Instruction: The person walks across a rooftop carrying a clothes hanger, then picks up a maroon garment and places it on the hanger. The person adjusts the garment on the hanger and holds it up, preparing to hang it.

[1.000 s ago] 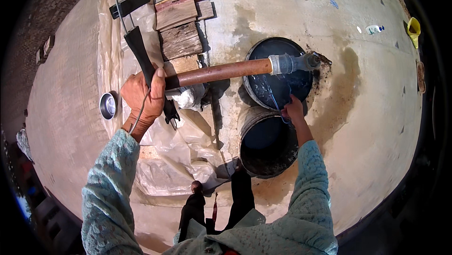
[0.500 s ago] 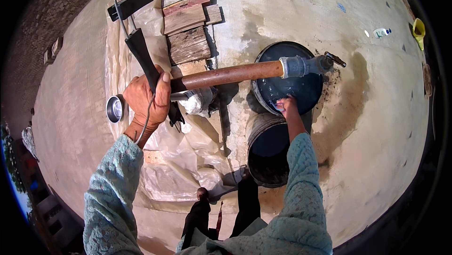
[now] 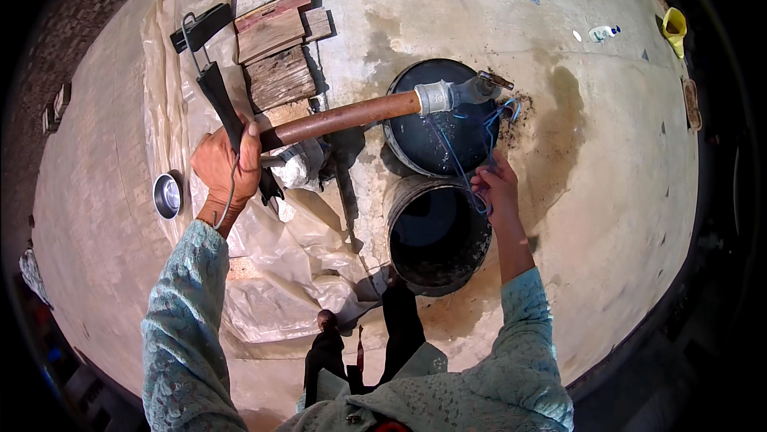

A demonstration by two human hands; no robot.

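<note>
My left hand (image 3: pixel 226 162) is wrapped round a black handle (image 3: pixel 218 101) with a bent wire loop and a black crosspiece at its far end. Just right of that fist begins a brown pipe (image 3: pixel 343 119), reaching to a grey fitting and a tap (image 3: pixel 477 89); whether the fist also touches the pipe I cannot tell. Thin blue cord (image 3: pixel 452 151) hangs in loose loops near the tap and runs down to my right hand (image 3: pixel 497 184), whose fingers are closed on it. Below lie a dark water-filled tub (image 3: pixel 390 138) and a nearer black bucket (image 3: pixel 399 264).
Wooden boards (image 3: pixel 276 77) and crumpled plastic sheeting (image 3: pixel 264 296) lie on the left. A metal bowl (image 3: pixel 168 196) sits beside the sheeting. At the far right are a white bottle (image 3: pixel 605 33) and a yellow container (image 3: pixel 674 30). My feet stand close to the bucket.
My right hand has come up from the tub's water and back toward me, and blue cord now shows in it. My left hand keeps its grip. The whole view has shifted slightly.
</note>
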